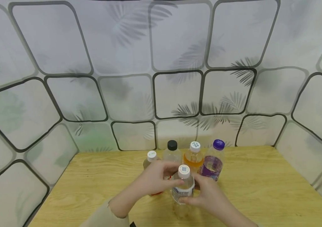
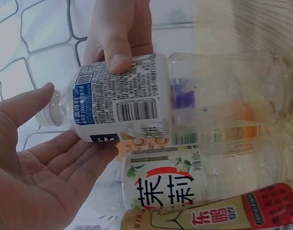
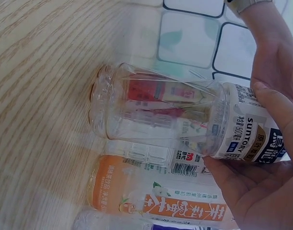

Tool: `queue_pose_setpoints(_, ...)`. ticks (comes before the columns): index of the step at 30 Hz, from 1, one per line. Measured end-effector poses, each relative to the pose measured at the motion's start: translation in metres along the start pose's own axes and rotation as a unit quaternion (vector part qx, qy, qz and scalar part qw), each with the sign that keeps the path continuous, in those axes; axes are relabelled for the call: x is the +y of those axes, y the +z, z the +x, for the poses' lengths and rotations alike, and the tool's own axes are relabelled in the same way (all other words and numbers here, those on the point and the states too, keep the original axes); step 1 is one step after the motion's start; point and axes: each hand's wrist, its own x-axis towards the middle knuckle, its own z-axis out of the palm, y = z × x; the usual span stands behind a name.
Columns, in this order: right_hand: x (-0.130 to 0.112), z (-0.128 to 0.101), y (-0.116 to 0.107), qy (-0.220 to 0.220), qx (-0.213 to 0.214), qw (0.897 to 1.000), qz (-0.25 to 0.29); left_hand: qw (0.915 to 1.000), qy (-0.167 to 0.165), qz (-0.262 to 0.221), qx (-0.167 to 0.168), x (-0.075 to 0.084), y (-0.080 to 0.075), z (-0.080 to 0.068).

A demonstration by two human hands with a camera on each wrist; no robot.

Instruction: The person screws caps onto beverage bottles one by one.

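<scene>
A clear bottle (image 1: 182, 189) with a white cap (image 1: 183, 171) and a blue-and-white label stands at the front of a wooden table (image 1: 263, 189). My right hand (image 1: 207, 193) grips it around the label, thumb on one side and fingers on the other. In the right wrist view the right hand (image 3: 251, 187) wraps the label end of the bottle (image 3: 160, 110). My left hand (image 1: 155, 181) lies open against the bottle's other side. In the left wrist view the left hand's (image 2: 36, 167) palm faces the bottle (image 2: 127, 100), its straight fingertips touching the label.
Several other bottles stand in a row behind: a brownish one with a white cap (image 1: 151, 157), a clear one with a black cap (image 1: 172, 151), an orange one (image 1: 193, 157) and a purple one (image 1: 213, 165). A patterned wall closes the table's back and sides.
</scene>
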Motion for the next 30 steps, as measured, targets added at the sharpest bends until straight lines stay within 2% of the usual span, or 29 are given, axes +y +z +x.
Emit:
queue_pose_setpoints(7, -0.001, -0.001, 0.001, -0.008, 0.007, 1.0, -0.014, 0.9992, -0.031, 0.014, 0.019, -0.004, 0.003, -0.014)
queue_pose_setpoints(15, -0.003, -0.003, 0.002, -0.009, 0.002, 1.0, -0.022, 0.9982, -0.029, 0.037, 0.038, -0.011, 0.008, -0.02)
queue_pose_setpoints(25, -0.007, -0.001, -0.001, 0.013, -0.005, 0.998, -0.062, 0.9971, -0.073, 0.001, 0.022, -0.028, 0.012, -0.026)
queue_pose_setpoints(30, -0.008, -0.002, -0.001, 0.013, 0.0, 0.997, -0.077, 0.9969, -0.076, -0.006, 0.023, -0.035, 0.015, -0.029)
